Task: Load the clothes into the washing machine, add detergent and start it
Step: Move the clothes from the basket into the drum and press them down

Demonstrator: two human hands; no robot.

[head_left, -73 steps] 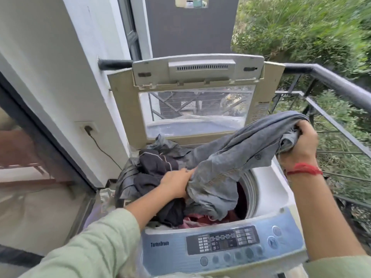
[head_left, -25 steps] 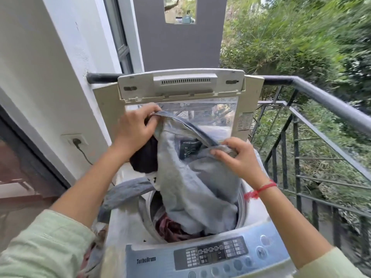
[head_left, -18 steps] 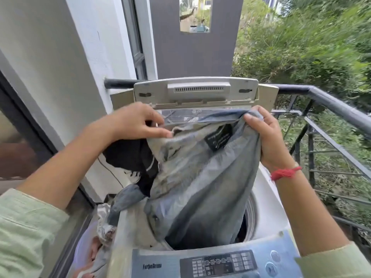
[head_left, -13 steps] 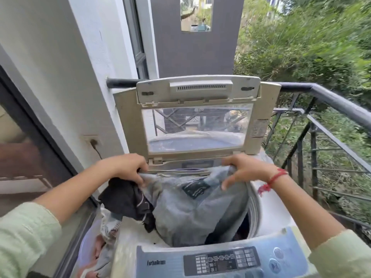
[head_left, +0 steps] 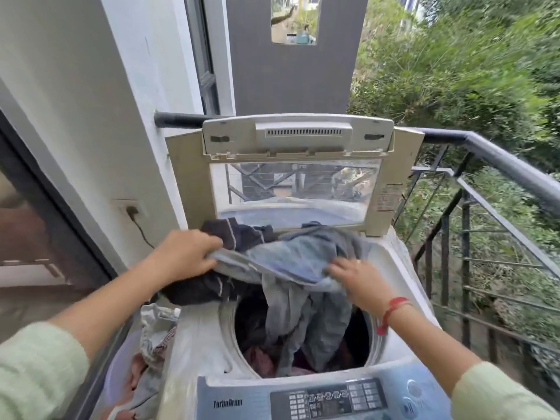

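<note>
A top-loading washing machine (head_left: 197,353) stands in front of me with its lid (head_left: 298,137) raised upright. A grey pair of trousers (head_left: 291,262) lies across the back of the drum opening, one leg hanging down into the drum. My left hand (head_left: 185,256) grips its left edge, together with a dark striped garment (head_left: 206,291) that droops over the machine's left rim. My right hand (head_left: 354,280) rests flat on the right side of the grey trousers, fingers spread. Reddish clothes (head_left: 260,357) lie at the drum's bottom.
The control panel (head_left: 330,400) runs along the near edge. A tub (head_left: 118,371) with more clothes (head_left: 151,344) sits low on the left, against the machine. A wall socket with a plug (head_left: 130,209) is on the white wall. A black metal railing (head_left: 497,165) borders the right side.
Both hands have come down with the grey trousers from lid height to the drum opening. My right hand has gone from pinching the waistband to lying flat on the cloth.
</note>
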